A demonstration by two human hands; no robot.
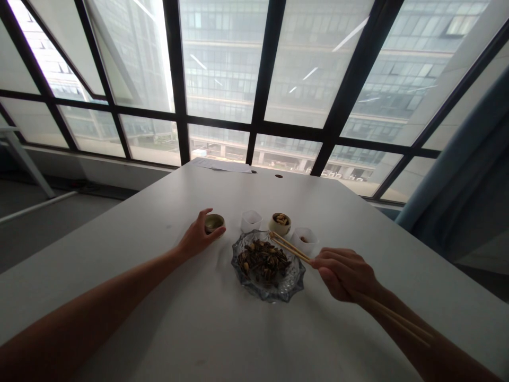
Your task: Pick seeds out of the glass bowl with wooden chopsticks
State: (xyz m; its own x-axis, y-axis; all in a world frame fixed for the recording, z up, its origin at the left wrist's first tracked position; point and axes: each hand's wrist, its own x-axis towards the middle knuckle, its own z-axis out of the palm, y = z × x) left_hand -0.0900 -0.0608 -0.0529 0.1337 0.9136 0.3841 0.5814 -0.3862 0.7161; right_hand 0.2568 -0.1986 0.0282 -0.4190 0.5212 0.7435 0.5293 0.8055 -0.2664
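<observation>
My left hand (199, 233) is curled round a small olive-green cup (214, 223), thumb at the near side and forefinger at the far side; no contents show in it. In my right hand (345, 271) is a pair of wooden chopsticks (292, 248), pointing left, their tips close together over the far rim of a clear glass bowl (292, 289). Whether the tips pinch something small I cannot make out. Dark striped seeds (268, 262) and a few paler nuts fill the bowl. Just beyond the tips stands a cream cup (280, 227) holding light-brown pieces.
A white translucent cup (251, 220) stands between the two coloured cups. Another white cup (304, 239), right of the cream one, has a few dark bits inside. Paper sheets (222, 165) lie at the far end of the white table (191, 323), before tall windows.
</observation>
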